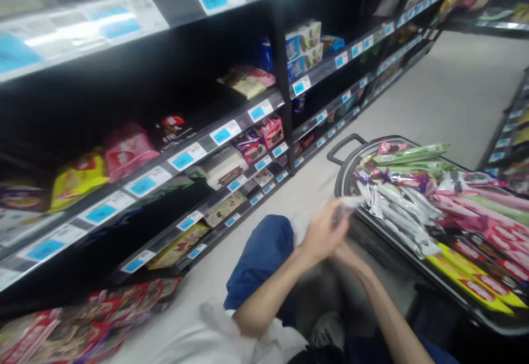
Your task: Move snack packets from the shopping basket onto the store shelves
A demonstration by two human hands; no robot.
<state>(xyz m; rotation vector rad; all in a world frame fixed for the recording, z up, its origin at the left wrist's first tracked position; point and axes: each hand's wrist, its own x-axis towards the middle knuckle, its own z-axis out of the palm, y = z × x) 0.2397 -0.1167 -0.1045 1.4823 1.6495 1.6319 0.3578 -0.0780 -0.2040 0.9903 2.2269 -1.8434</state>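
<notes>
My left hand (pixel 324 233) is blurred by motion, just left of a black basket (pixel 346 144) on the floor. Its fingers curl round what looks like a thin white packet (pixel 352 203) at the basket's near rim. My right hand (pixel 347 255) lies right under and behind the left one, and its fingers are hidden. In the basket are white stick packets (pixel 399 212), green ones (pixel 413 154), pink ones (pixel 467 201) and yellow-and-red bars (pixel 475 281). My knee in blue trousers (pixel 260 253) is below the hands.
Black store shelves (pixel 231 132) with blue price tags run along the left, holding snack bags and boxes. Red packets (pixel 82 325) fill the lowest shelf at bottom left. A pale floor aisle (pixel 446 94) runs away to the upper right, with another shelf (pixel 510 138) at the right edge.
</notes>
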